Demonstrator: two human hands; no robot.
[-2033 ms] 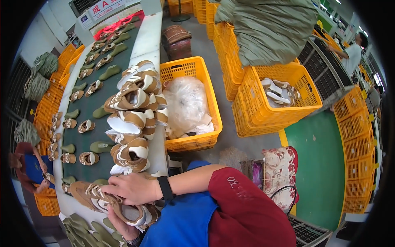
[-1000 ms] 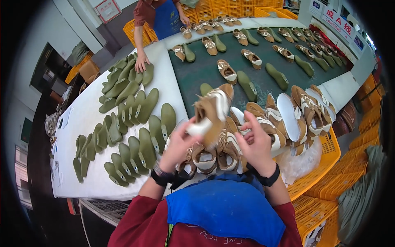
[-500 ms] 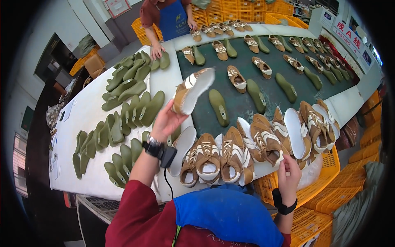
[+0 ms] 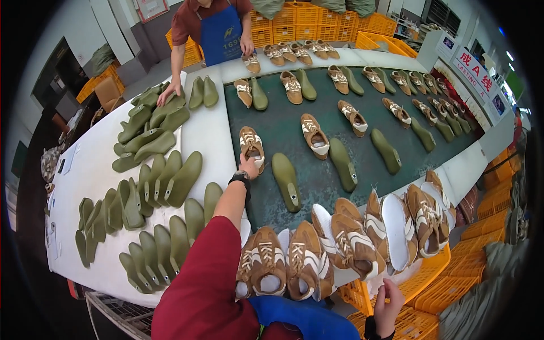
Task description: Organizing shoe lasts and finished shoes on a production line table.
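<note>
My left hand [image 4: 248, 165] reaches out to the near left corner of the dark green belt. Its fingers grip the heel end of a brown and white laced shoe upper [image 4: 252, 145], which rests on the belt with the toe pointing away. To the right of that upper lies a green shoe last [image 4: 286, 181]. Low in the view, my right hand [image 4: 389, 303] hovers over a yellow crate, fingers loosely curled and holding nothing visible. Just beyond it, several brown shoe uppers [image 4: 306, 258] stand along the near table edge, some showing white soles [image 4: 399, 232].
Rows of green lasts [image 4: 181, 178] cover the white table [image 4: 85, 170] on the left. Across the table a person in a blue apron [image 4: 221, 37] touches the piled lasts. Pairs of uppers and lasts line the belt [image 4: 317, 195]. Yellow crates [image 4: 470, 283] stand at the right.
My left hand has carried the shoe upper forward and down onto the belt. My right hand has let go of an upper at the near edge and drawn back. The co-worker's hand moved left to the pile.
</note>
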